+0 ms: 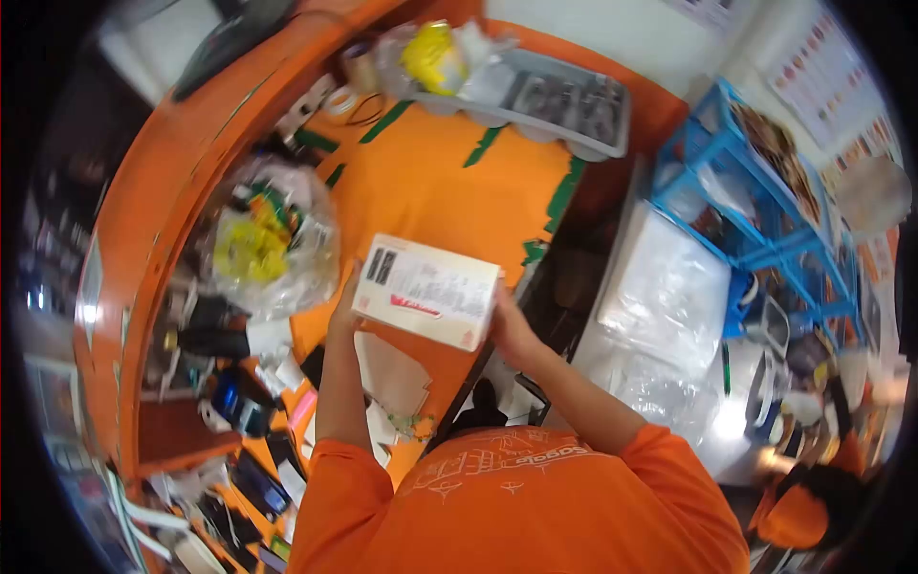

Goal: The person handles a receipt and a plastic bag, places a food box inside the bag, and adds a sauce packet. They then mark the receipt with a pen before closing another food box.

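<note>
A white cardboard box [427, 292] with dark print and a red mark is held level over the orange tabletop [430, 182]. My left hand [346, 301] grips its left end, the fingers mostly hidden behind the box. At the right end my right hand [510, 330] is closed on it, with the fingertips partly out of sight. Beneath the box, near my left forearm, lies a pale flat sheet [392, 375]. A clear plastic bag [273, 239] with yellow and green packets sits left of the box.
A grey compartment tray [564, 100] stands at the back of the table beside a yellow bag [433, 57]. On the right are a blue rack [755, 210] and a metal counter with clear plastic sheets [665, 287]. Another person [808, 507] is at lower right.
</note>
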A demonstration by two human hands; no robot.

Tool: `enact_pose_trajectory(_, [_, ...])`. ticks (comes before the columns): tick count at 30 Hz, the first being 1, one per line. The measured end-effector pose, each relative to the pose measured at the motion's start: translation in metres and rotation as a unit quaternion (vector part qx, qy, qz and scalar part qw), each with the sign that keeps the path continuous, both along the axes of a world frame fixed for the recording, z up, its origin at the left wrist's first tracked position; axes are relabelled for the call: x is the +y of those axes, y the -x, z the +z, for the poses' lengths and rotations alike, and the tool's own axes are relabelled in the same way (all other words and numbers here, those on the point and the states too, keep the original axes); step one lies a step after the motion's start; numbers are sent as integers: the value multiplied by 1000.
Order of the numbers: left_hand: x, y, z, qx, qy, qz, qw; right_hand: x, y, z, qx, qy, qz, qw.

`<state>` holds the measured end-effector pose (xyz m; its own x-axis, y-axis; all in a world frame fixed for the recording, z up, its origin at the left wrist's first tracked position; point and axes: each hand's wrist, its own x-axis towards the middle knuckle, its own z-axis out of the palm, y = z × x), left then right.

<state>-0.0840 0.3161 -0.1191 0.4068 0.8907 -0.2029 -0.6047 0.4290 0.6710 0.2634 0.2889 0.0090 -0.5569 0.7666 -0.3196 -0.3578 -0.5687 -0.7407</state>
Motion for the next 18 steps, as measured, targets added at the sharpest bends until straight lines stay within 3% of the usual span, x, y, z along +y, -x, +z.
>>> enact_pose_trajectory(1, [12, 30, -57, -113, 68, -90, 987, -1, 11, -9, -10, 37, -31, 999])
enact_pose_trajectory(2, [2, 7, -26, 97, -3, 62, 993, -1, 17, -35, -9, 58, -28, 998])
enact_pose_trajectory(3, [-2, -12, -3, 177, -17, 99, 979, -6, 21, -24, -24, 78, -87, 993])
enact_pose_trajectory(4, [-7, -18, 11, 211, -21, 120, 970, -5, 15, -24, 42, 50, -53, 996])
enact_pose_trajectory(7, [-23, -38, 66, 255, -38, 177, 950, -20, -12, -12, 73, 33, -63, 995])
enact_pose_trajectory(9, [-38, -66, 105, 261, -56, 217, 939, -46, -41, 30, 16, 53, -127, 990])
enact_pose_trajectory(12, [-58, -135, 147, 227, -90, 227, 943, -72, -104, 98, -45, 7, -187, 981])
enact_pose_trajectory(13, [-65, -166, 155, 203, -95, 209, 952, -88, -132, 124, -87, 52, -188, 977])
enact_pose_trajectory(14, [-75, -197, 157, 168, -89, 180, 965, -100, -167, 126, 6, -24, -141, 990])
enact_pose_trajectory(15, [-86, -229, 158, 130, -79, 149, 977, -109, -193, 117, 51, 1, -153, 987])
enact_pose_trajectory(16, [-97, -263, 157, 84, -65, 110, 988, -121, -222, 130, -29, 64, -195, 978])
enact_pose_trajectory(18, [-118, -326, 149, -9, -29, 26, 999, -150, -275, 156, -70, 25, -232, 970])
